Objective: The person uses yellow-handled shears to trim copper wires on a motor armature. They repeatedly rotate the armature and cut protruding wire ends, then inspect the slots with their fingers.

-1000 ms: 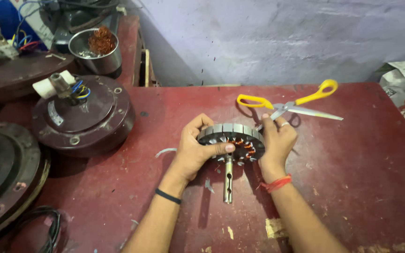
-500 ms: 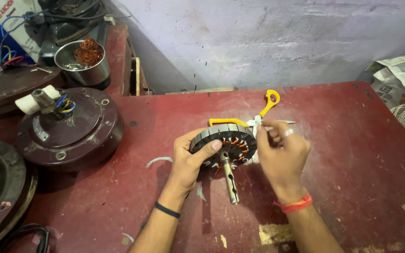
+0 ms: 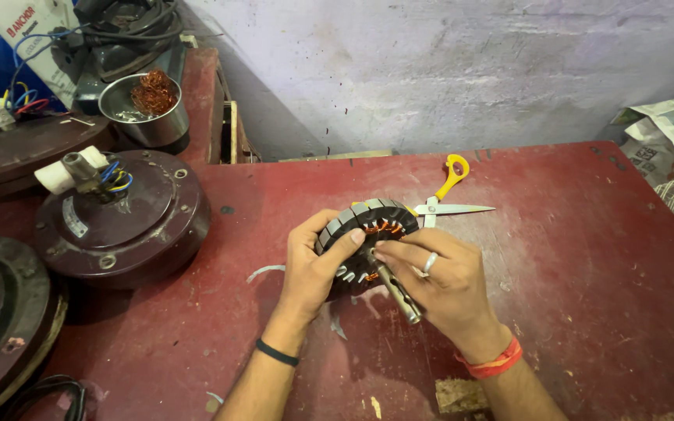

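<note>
1. Just beyond the hands, yellow-handled steel scissors are lying on the worn red-painted table, their blades pointing away to the right; they are sitting close behind the held part without touching either hand.
2. Well off to the left of the left hand, a round dark-brown metal motor housing is resting on the table, with a short shaft and blue and yellow wires sticking up from its centre.
3. Farther back on that side, a shiny steel bowl holding a tangle of copper wire is standing — well apart from the hands.
4. A small pale scrap is lying on the table just left of the left wrist.
5. Nothing is lying between the two hands except the part they are gripping.
6. The round grey laminated stator with copper windings and a steel shaft is being held tilted above the table, its shaft slanting down toward the right hand.
7. The left hand is clasping the stator's left rim, thumb lying across the face.
8. The right hand — wearing a ring — is pressing its fingertips on the face near the shaft, which is running under its fingers.
</note>
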